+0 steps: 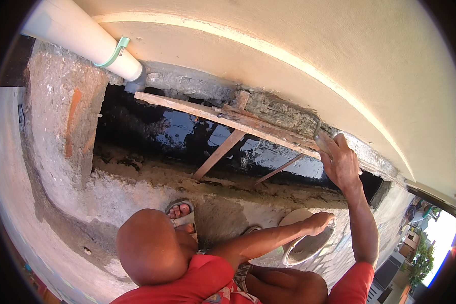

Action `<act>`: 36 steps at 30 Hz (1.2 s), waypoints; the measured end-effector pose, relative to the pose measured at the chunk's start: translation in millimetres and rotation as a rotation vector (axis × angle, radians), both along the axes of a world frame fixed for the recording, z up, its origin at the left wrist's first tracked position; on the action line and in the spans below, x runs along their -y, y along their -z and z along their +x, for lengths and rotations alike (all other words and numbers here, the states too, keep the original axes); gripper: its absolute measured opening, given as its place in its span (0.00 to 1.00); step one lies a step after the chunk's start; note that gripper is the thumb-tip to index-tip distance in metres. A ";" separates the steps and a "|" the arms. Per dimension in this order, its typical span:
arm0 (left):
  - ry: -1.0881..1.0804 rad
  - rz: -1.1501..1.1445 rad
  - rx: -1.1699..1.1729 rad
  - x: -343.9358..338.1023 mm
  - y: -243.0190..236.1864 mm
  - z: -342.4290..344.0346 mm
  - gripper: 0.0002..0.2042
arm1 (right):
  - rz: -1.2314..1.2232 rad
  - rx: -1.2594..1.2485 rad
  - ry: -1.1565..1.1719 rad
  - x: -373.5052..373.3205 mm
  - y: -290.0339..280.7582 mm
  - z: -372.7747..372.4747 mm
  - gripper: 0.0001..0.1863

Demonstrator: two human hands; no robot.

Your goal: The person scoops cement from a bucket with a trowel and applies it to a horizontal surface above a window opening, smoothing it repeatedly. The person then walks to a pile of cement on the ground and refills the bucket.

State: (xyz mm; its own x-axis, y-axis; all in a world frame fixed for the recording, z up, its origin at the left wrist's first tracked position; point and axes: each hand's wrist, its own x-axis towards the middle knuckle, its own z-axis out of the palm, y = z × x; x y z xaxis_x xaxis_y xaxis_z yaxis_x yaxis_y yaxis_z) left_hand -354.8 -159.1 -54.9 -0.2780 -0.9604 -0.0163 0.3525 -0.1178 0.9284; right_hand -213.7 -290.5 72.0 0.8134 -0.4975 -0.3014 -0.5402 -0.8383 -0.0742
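Right hand, fingers clamped on a trowel, presses mortar against the wall ledge at two o'clock; left hand, fingers curled together, steadies the mortar pan below.

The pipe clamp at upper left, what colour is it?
Pale green pipe clamp, wrapped around the white pipe; it shows in the head view.

My right hand pressing a trowel against wet cement ledge, wooden plank just left of grip, another person's hand over mortar pan below
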 end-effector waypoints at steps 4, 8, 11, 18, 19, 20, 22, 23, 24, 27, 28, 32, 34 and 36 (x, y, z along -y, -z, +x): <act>0.056 -0.104 0.184 2.7 -9.3 -7.3 0.16 | -0.054 -0.026 -0.045 17.1 17.3 -3.7 0.25; -0.021 -0.074 0.163 -4.5 -7.1 0.0 0.13 | -0.023 -0.007 -0.017 -3.4 -6.1 15.2 0.25; -0.002 -0.104 0.245 0.7 -11.0 -6.6 0.10 | -0.109 -0.130 -0.054 17.8 30.3 -8.1 0.25; -0.007 -0.135 0.510 -5.6 -29.2 14.7 0.08 | -0.038 0.004 -0.093 -6.7 24.2 24.4 0.26; -0.009 -0.147 0.489 -2.9 -34.2 11.3 0.08 | -0.093 -0.071 -0.126 2.9 40.9 18.8 0.26; -0.019 -0.130 0.474 -5.1 -33.0 10.0 0.08 | -0.080 -0.071 -0.097 -0.8 35.9 24.8 0.27; -0.049 -0.091 0.472 -6.9 -24.3 16.2 0.09 | -0.029 -0.063 -0.047 -13.5 19.6 39.0 0.28; -0.057 -0.095 0.468 -8.6 -26.8 14.0 0.09 | 0.029 0.032 0.011 -16.8 11.9 36.4 0.28; -0.064 -0.099 0.463 -10.1 -28.3 12.2 0.09 | 0.018 0.051 -0.005 -18.2 18.4 35.7 0.28; -0.050 -0.099 0.465 -8.5 -32.6 14.3 0.10 | -0.012 0.163 -0.067 -10.1 47.1 33.3 0.28; -0.047 -0.107 0.461 -7.2 -35.5 15.1 0.10 | -0.026 0.151 -0.049 -3.9 41.6 22.7 0.27; -0.142 -0.130 0.484 -13.2 -16.2 6.2 0.10 | -0.003 0.255 -0.102 -22.5 22.4 27.7 0.27; -0.083 -0.123 0.468 -8.5 -20.1 -0.3 0.10 | -0.058 0.311 -0.160 -17.0 44.9 14.0 0.26; -0.078 -0.132 0.456 -5.7 -18.7 0.3 0.10 | -0.148 0.091 -0.141 -10.5 55.4 21.3 0.25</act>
State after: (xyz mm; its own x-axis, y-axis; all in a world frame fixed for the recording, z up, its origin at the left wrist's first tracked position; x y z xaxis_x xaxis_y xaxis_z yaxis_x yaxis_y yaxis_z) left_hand -354.5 -153.4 -36.2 -0.1983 -0.9801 0.0039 -0.0916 0.0225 0.9955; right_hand -192.4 -280.1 16.5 0.8986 -0.4103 -0.1555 -0.4136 -0.9104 0.0120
